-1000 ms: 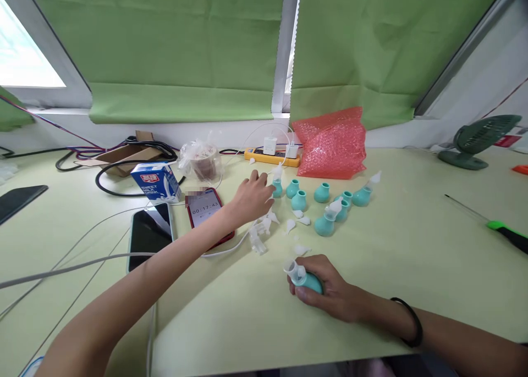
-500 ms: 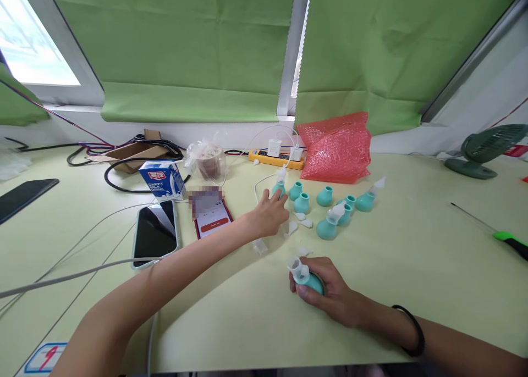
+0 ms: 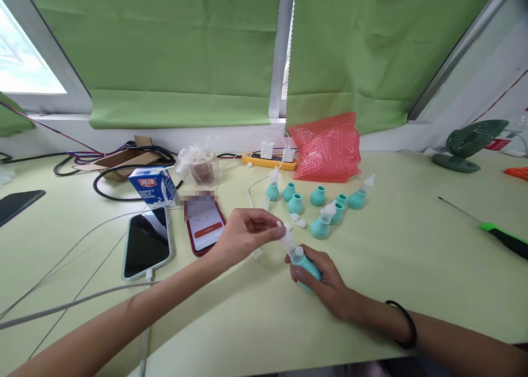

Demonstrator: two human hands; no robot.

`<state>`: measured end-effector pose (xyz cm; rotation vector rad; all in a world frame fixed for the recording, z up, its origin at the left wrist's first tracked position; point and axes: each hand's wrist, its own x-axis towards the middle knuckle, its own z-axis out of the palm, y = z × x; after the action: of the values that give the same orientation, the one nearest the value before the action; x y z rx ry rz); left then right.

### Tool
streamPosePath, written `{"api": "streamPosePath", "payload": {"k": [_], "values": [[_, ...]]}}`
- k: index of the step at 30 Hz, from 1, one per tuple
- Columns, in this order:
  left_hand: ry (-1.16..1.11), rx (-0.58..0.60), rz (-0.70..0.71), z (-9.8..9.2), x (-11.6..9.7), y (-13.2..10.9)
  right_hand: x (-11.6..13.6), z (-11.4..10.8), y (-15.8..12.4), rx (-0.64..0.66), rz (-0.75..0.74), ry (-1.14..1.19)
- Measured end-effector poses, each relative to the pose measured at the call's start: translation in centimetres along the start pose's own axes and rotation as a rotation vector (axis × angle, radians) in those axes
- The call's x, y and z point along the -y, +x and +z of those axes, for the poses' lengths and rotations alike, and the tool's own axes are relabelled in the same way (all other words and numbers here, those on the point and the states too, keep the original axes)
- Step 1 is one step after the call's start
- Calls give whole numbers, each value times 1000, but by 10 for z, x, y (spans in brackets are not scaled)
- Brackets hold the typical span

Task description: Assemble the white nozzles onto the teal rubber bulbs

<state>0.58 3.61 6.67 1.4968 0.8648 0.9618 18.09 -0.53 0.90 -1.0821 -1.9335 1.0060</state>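
Note:
My right hand (image 3: pixel 325 281) is closed around a teal nasal aspirator bulb (image 3: pixel 306 266) with a translucent collar (image 3: pixel 296 253) on its neck, tilted toward the left. My left hand (image 3: pixel 256 233) pinches a small translucent nozzle tip (image 3: pixel 284 235) just above that collar; whether the two touch I cannot tell. Behind my hands stand several open teal bulbs (image 3: pixel 295 204). Others carry clear nozzles: a bulb (image 3: pixel 320 228) at the front, a bulb (image 3: pixel 273 191) at the left and a bulb (image 3: pixel 357 199) at the right. Loose white tips (image 3: pixel 300 223) lie near my left fingers.
A phone (image 3: pixel 147 242) with a plugged-in cable and a red-edged phone (image 3: pixel 206 228) lie left, by a milk carton (image 3: pixel 153 187). Behind are a yellow power strip (image 3: pixel 256 160) and a red bubble-wrap bag (image 3: pixel 325 154). Right are a screwdriver (image 3: pixel 505 239) and a fan (image 3: pixel 470 146).
My left hand has drawn back from the bulbs toward my right hand and now pinches a nozzle tip over its bulb. My right hand keeps its hold. The view has shifted slightly.

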Motion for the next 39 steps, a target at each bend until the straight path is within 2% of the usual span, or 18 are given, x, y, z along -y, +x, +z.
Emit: {"api": "streamPosePath", "payload": {"k": [4, 10, 15, 19, 23, 26, 31, 35, 39], "values": [[-114, -8, -56, 1, 5, -6, 3, 0, 0, -17, 35, -59], [-11, 13, -98, -2, 6, -7, 5, 0, 0, -9, 67, -153], [-9, -5, -122, -3, 9, -8, 7, -2, 1, 23, 33, -152], [-90, 24, -149, -3, 13, -8, 7, -3, 0, 35, 0, -137], [-136, 32, -133, -1, 18, -9, 10, -5, 1, 73, 61, -69], [-156, -6, -122, 3, 20, -12, 13, -7, 1, 115, 119, 41], [-118, -91, -66, 12, 18, -18, 17, -8, -2, 124, 107, 90], [-106, -86, -43, 14, 15, -20, 20, -7, -4, 132, 121, 124], [-86, -72, -7, 15, 13, -19, 21, -8, -3, 131, 69, 80]]}}
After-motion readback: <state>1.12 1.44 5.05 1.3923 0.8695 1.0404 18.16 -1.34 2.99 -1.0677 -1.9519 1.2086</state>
